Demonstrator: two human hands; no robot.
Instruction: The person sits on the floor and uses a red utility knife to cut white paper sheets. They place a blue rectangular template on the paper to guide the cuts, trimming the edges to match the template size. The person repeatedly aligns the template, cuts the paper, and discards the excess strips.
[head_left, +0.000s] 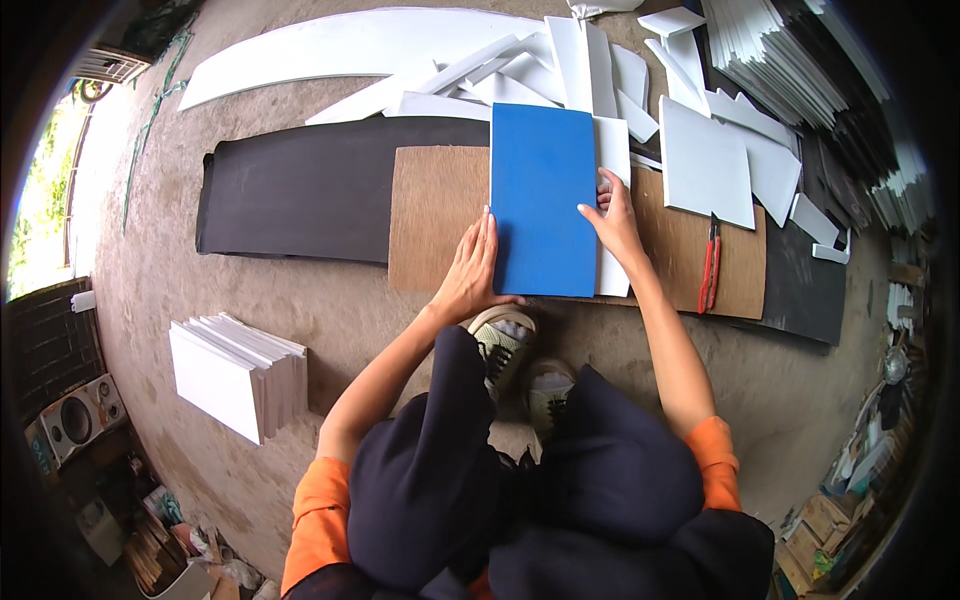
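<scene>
Blue panel (543, 200), probably light and stiff, seems best held by its long edges, where flat left hand (468, 265) and half-open right hand (618, 222) steady it.

No legible text; marks on teal panel (40, 449) beside speaker (76, 420) unclear.

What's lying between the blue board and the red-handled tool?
The head view shows, going right from the blue board to the red-handled tool, a strip of white board, your right hand and forearm, then bare brown wooden board.
</scene>
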